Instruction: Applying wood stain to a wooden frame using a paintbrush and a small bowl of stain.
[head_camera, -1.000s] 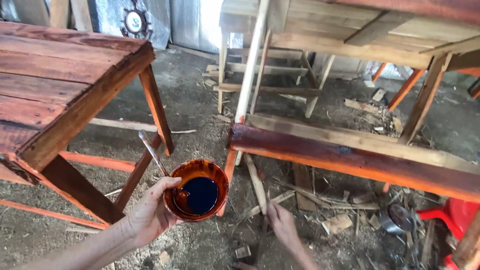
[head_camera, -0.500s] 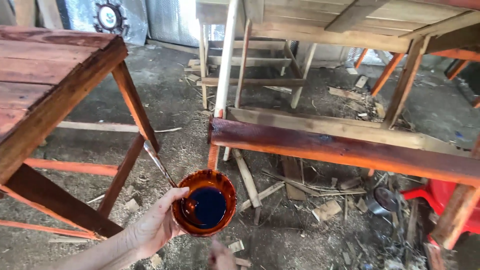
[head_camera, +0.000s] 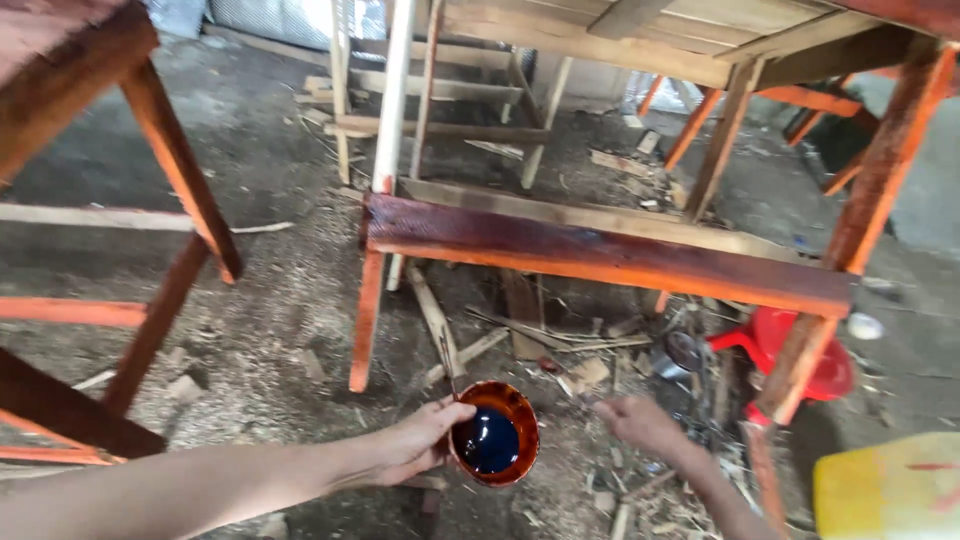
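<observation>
Left hand (head_camera: 415, 445) clamped on bowl of dark stain (head_camera: 493, 435), brush handle (head_camera: 446, 366) half hidden. Right hand (head_camera: 640, 425) blurred, finger spread impossible to tell.

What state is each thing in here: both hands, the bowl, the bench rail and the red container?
Left hand: gripping the bowl's rim, thumb over the edge.
Right hand: empty, fingers loosely curled, apart from the bowl.
Bowl: upright, partly full of dark liquid, a thin stick standing at its rim.
Bench rail: coated dark reddish brown, glossy on top.
Red plastic container: on the ground, partly hidden behind a leg.
</observation>
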